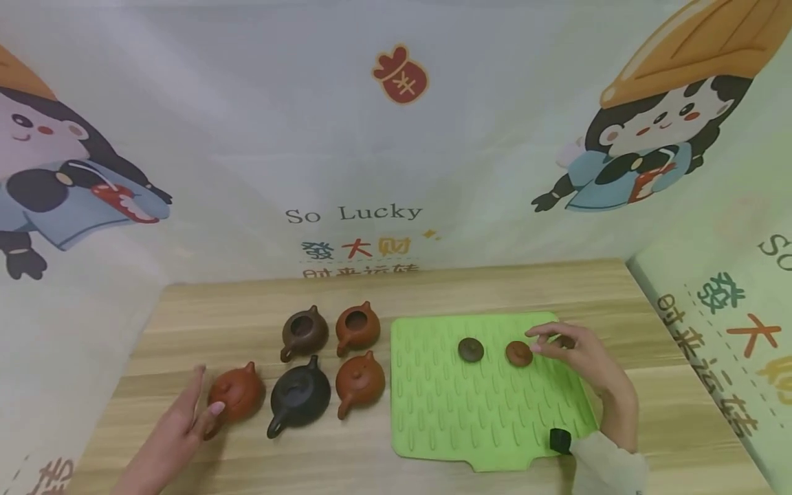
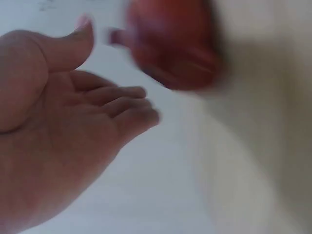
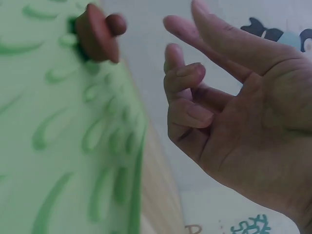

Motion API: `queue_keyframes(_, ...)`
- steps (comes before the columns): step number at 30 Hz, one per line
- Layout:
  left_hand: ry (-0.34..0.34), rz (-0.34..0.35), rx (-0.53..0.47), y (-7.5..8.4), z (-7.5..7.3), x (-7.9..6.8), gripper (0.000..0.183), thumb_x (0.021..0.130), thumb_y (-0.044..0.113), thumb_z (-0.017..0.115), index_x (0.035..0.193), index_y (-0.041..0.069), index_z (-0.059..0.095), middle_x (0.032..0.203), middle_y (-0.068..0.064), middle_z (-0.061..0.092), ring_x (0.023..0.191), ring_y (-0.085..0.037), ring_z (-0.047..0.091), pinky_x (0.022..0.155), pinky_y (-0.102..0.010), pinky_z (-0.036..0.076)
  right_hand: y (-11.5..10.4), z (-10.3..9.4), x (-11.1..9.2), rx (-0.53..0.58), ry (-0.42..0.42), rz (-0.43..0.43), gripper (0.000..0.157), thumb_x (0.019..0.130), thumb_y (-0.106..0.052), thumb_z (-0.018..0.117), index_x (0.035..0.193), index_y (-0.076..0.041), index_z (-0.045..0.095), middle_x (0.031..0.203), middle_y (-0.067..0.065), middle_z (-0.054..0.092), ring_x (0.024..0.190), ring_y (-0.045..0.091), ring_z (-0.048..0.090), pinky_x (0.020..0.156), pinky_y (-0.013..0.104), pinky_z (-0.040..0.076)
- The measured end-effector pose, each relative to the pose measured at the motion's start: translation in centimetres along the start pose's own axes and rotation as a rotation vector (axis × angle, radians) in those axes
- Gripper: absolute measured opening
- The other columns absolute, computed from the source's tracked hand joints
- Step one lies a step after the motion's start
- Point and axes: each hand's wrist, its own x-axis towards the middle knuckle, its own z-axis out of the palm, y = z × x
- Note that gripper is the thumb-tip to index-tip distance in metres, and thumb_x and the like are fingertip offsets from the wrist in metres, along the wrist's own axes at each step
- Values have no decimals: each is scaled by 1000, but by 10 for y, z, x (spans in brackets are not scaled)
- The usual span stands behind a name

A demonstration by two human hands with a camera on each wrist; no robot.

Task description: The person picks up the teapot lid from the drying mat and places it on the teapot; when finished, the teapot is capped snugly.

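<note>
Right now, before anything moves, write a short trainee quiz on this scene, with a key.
1. True or false: the right hand grips the red lid.
2. What lies beside that lid on the mat? (a) the black pot (b) the brown lid (c) the brown pot
3. Fill in: nearest the left hand stands the ____.

Key:
1. False; the right wrist view shows a gap between them.
2. b
3. leftmost pot

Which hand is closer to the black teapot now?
Left. The left hand is beside the red teapot left of the black teapot; the right hand is farther off, by the reddish lid on the green mat.
</note>
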Motion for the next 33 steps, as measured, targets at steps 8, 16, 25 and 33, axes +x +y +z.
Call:
queue_keyframes(8,18,103,-135,131,9,59,75,117,13,53,172,-9,7,177,-37,11,161,-60,20,128,-72,23,22,6,3,44,-76,9,32,98,0,76,128,11,73,103,9,67,81,10,59,77,25,50)
queue_keyframes(16,3,204,-214,106,88,116,81,116,38,55,176,6,11,182,-25,13,170,-37,16,136,-49,23,26,18,9,81,-77,5,27,100,1,74,125,10,74,95,5,60,81,11,53,73,25,47)
queue_keyframes(25,7,55,-256,103,122,137,90,107,24,74,174,-1,18,180,-26,20,165,-46,25,128,-65,32,24,14,11,70,-83,12,25,100,2,73,124,8,75,95,4,60,83,10,53,74,25,48)
queue_keyframes(33,2,-25,-272,117,118,132,90,104,11,76,172,-6,19,177,-32,23,163,-50,28,128,-66,31,24,16,11,81,-104,-2,21,99,1,75,120,7,77,95,3,63,86,10,55,79,25,50)
